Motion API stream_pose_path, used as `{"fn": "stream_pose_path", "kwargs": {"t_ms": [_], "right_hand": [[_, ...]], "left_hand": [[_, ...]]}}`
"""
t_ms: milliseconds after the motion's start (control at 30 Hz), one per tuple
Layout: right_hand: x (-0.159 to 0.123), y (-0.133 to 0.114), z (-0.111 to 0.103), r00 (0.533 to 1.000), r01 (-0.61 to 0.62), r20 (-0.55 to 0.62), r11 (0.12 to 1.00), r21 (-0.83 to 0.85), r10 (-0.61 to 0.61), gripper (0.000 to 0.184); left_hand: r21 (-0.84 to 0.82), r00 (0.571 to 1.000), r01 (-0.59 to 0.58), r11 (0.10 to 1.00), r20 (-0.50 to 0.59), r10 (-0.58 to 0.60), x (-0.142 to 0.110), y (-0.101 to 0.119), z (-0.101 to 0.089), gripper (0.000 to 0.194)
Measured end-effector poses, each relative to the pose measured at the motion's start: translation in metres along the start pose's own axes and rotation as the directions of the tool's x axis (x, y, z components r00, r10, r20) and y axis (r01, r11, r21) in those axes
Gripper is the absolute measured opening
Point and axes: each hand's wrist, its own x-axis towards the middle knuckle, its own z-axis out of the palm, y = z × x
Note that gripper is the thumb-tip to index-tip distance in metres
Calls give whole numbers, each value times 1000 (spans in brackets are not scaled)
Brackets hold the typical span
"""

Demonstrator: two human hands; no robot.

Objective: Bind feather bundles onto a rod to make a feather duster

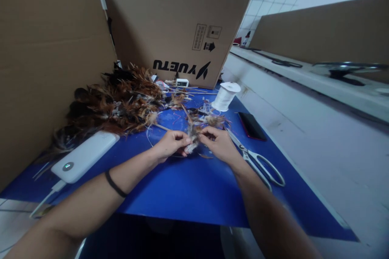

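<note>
My left hand (170, 145) and my right hand (219, 144) meet over the blue table top (188, 186), both pinched on a small tuft of brown and grey feathers (192, 134) held between them. A thin stick runs up from the tuft toward the back. White-handled scissors (258, 160) lie just right of my right hand, touching the table. A big heap of brown, black and orange feathers (121, 101) lies to the back left of my left hand. A white spool of thread (225, 96) stands behind my right hand.
A white power bank (85, 156) with a cable lies at the left. A dark phone (251, 126) rests right of the spool. Cardboard boxes (173, 24) wall the left and back. A grey-white counter (319, 137) runs along the right.
</note>
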Motion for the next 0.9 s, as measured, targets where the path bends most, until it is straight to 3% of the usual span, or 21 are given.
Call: {"fn": "stream_pose_path", "kwargs": {"t_ms": [200, 367, 567, 767, 900], "right_hand": [[-3, -1, 5, 958, -165, 260, 974, 154, 121, 25], [-4, -3, 7, 936, -266, 301, 924, 274, 180, 22], [1, 0, 0, 969, -235, 147, 917, 322, 196, 14], [3, -1, -3, 950, -273, -10, 846, 459, 312, 13], [2, -1, -2, 953, -242, -27, 809, 536, 302, 17]], "left_hand": [[-6, 997, -38, 999, -65, 37, -1, 4, 1, 30], [-9, 993, -67, 998, -99, 65, -1, 6, 1, 30], [-2, 984, -108, 994, -142, 107, 1, 5, -3, 27], [15, 987, -83, 996, -140, 84, 2, 5, -4, 26], [35, 984, -78, 996, -159, 83, 0, 8, -2, 28]]}}
